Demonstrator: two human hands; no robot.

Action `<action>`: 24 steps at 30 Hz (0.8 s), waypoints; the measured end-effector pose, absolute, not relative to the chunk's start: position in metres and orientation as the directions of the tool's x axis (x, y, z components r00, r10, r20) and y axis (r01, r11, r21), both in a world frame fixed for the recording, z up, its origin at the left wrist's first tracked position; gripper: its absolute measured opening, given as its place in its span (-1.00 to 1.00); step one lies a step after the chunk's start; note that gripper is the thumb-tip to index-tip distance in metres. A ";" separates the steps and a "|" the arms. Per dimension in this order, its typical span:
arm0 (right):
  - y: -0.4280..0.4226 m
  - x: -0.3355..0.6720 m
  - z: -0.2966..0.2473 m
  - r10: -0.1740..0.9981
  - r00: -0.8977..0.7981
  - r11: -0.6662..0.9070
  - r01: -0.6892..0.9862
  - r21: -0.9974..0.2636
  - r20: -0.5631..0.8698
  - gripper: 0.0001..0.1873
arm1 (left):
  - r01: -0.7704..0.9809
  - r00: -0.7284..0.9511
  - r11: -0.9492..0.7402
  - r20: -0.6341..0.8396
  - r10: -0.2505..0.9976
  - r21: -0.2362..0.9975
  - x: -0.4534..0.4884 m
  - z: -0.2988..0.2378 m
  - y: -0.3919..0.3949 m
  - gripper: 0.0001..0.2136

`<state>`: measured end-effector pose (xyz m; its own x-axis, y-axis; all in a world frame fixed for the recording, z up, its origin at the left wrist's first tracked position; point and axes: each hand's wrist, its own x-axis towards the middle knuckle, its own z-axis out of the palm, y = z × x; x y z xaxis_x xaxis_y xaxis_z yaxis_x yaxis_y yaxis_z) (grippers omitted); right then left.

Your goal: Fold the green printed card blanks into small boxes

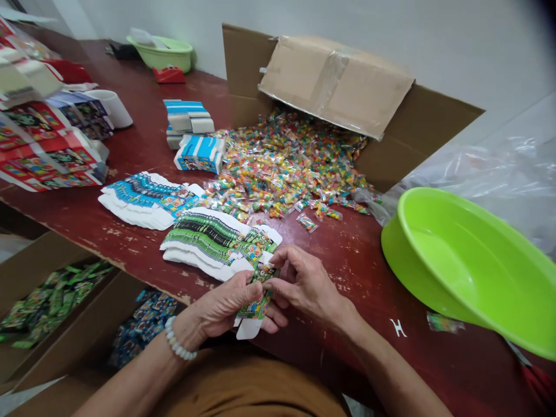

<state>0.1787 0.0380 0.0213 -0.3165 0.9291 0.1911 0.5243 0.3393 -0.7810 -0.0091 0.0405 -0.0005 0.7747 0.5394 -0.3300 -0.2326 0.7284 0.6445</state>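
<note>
Between my two hands, over the table's front edge, is a small green printed candy box (254, 307) with a white flap hanging open at its lower end. My left hand (230, 304), a beaded bracelet at its wrist, grips the box's side with the thumb on top. The thumb and forefinger of my right hand (299, 281) pinch its upper end. Just beyond lies a fanned row of flat green boxes (208, 240). Behind that row is a fan of flat blue boxes (143, 200). A large heap of wrapped candies (278, 165) spreads across the table beyond.
The candies spill from a tipped cardboard carton (334, 81). A lime-green basin (447, 255) leans at the right. Blue box bundles (200, 153) and red box stacks (47, 156) stand left. Below the edge, one carton holds green packs (56, 301), another blue packs (145, 321).
</note>
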 end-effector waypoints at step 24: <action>0.049 0.190 0.037 0.779 -0.617 0.091 0.289 -0.953 -0.113 -0.84 | -0.004 0.844 0.712 -0.379 0.379 0.703 -0.014 0.002 0.050 -0.48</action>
<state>0.1900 0.0489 0.0370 -0.6170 0.7789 -0.1126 0.2889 0.0911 -0.9530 -0.0140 0.0496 0.0024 0.8445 0.3786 -0.3789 -0.0038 0.7116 0.7026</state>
